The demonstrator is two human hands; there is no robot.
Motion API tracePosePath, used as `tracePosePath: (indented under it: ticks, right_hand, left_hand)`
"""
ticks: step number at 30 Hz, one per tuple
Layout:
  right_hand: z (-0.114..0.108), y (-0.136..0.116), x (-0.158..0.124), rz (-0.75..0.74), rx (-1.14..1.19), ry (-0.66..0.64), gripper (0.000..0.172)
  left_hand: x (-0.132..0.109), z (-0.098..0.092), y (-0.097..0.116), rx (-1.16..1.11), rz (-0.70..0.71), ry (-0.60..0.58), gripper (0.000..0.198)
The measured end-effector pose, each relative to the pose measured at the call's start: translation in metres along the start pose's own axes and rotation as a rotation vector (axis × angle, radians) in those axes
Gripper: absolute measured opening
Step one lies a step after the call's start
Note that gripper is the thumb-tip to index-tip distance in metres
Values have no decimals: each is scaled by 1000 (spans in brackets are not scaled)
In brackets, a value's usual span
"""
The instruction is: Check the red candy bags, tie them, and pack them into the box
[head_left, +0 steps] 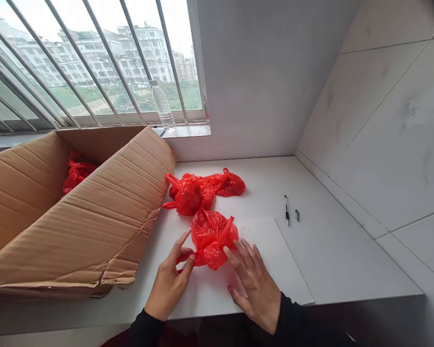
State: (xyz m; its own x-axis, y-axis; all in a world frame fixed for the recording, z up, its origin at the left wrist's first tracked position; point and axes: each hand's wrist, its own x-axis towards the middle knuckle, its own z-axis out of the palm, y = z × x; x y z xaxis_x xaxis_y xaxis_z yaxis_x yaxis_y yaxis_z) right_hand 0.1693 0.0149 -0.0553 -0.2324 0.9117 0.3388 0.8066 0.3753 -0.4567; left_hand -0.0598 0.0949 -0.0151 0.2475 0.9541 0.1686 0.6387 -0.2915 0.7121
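White counter (347, 250) fills the lower middle of the frame, below a barred window (141, 58) at upper left. I find the near red bag (211, 229) just below the frame's center, bunched up on the counter. My view shows the left hand (168, 284) pinching a loose end of it between thumb and fingers at its lower left; the right hand (255, 282) is spread wide, fingertips at the bag's right edge, gripping nothing that I can see.

I judge the step in hand to be arranging or tying this bag; whether a knot is already made, I cannot tell. As I read it, the next move calls for keeping that pinch light, since thin plastic tears, while the right hand steadies the bulk.

Just beyond lie more red bags (188, 195). Right of center are a pen (287, 212) and its cap (297, 215); at left, a cardboard box (108, 226) holds red plastic (77, 171). A bottle (162, 106) stands on the sill.
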Motion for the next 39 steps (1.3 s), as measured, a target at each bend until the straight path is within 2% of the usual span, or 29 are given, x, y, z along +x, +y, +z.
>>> tracePosePath:
  ticks: [4, 6, 8, 10, 12, 13, 15, 18, 20, 22, 24, 27, 28, 29, 31, 33, 36, 37, 39]
  right_hand:
    - [5, 44, -14, 58, -168, 2, 76]
    - [-4, 60, -11, 65, -143, 5, 71]
    - [-19, 65, -4, 77, -46, 48, 63]
    - [-34, 57, 7, 82, 88, 131, 52]
    - [-43, 40, 18, 33, 174, 176, 46]
    - [-43, 32, 23, -6, 182, 162, 46]
    - [-40, 20, 31, -73, 148, 97, 45]
    - [-36, 22, 37, -82, 133, 56, 26]
    - [-42, 33, 37, 17, 192, 107, 18]
    - [-53, 45, 35, 179, 244, 173, 18]
    - [-65, 49, 34, 263, 249, 221, 21]
    - [-71, 39, 37, 157, 233, 223, 34]
    - [-69, 34, 39, 107, 224, 210, 41]
    - [-67, 29, 41, 72, 214, 191, 46]
    - [-62, 23, 45, 56, 202, 151, 39]
    - [-61, 22, 46, 115, 217, 139, 23]
    - [-72, 21, 44, 205, 213, 224, 18]
    - [-77, 18, 43, 198, 192, 285, 20]
    - [-84, 8, 41, 88, 172, 366, 23]
  left_hand:
    - [-15, 14, 18, -19, 58, -79, 38]
    - [-21, 18, 25, -6, 80, -85, 30]
    - [-23, 18, 29, 28, 94, -22, 29]
    - [-19, 19, 30, 81, 114, 66, 33]
    - [-11, 22, 31, 154, 188, 79, 39]
    - [-7, 24, 31, 186, 231, 60, 39]
    - [-1, 28, 30, 227, 289, 36, 24]
    - [0, 22, 23, 216, 275, 109, 14]
    - [-5, 9, 16, 203, 221, 219, 12]
    - [-11, -5, 12, 196, 132, 341, 16]
    - [-18, -13, 15, 171, 66, 388, 26]
    - [-24, -9, 31, 162, 124, 307, 52]
    - [-24, -5, 37, 167, 164, 282, 53]
    - [-23, -1, 43, 174, 201, 269, 47]
    - [-19, 4, 49, 169, 228, 291, 24]
    - [-18, 4, 51, 154, 203, 361, 9]
    - [-24, -6, 54, 160, 95, 497, 11]
    - [-28, -10, 57, 138, 32, 508, 13]
    - [-36, -17, 63, 17, -118, 453, 18]
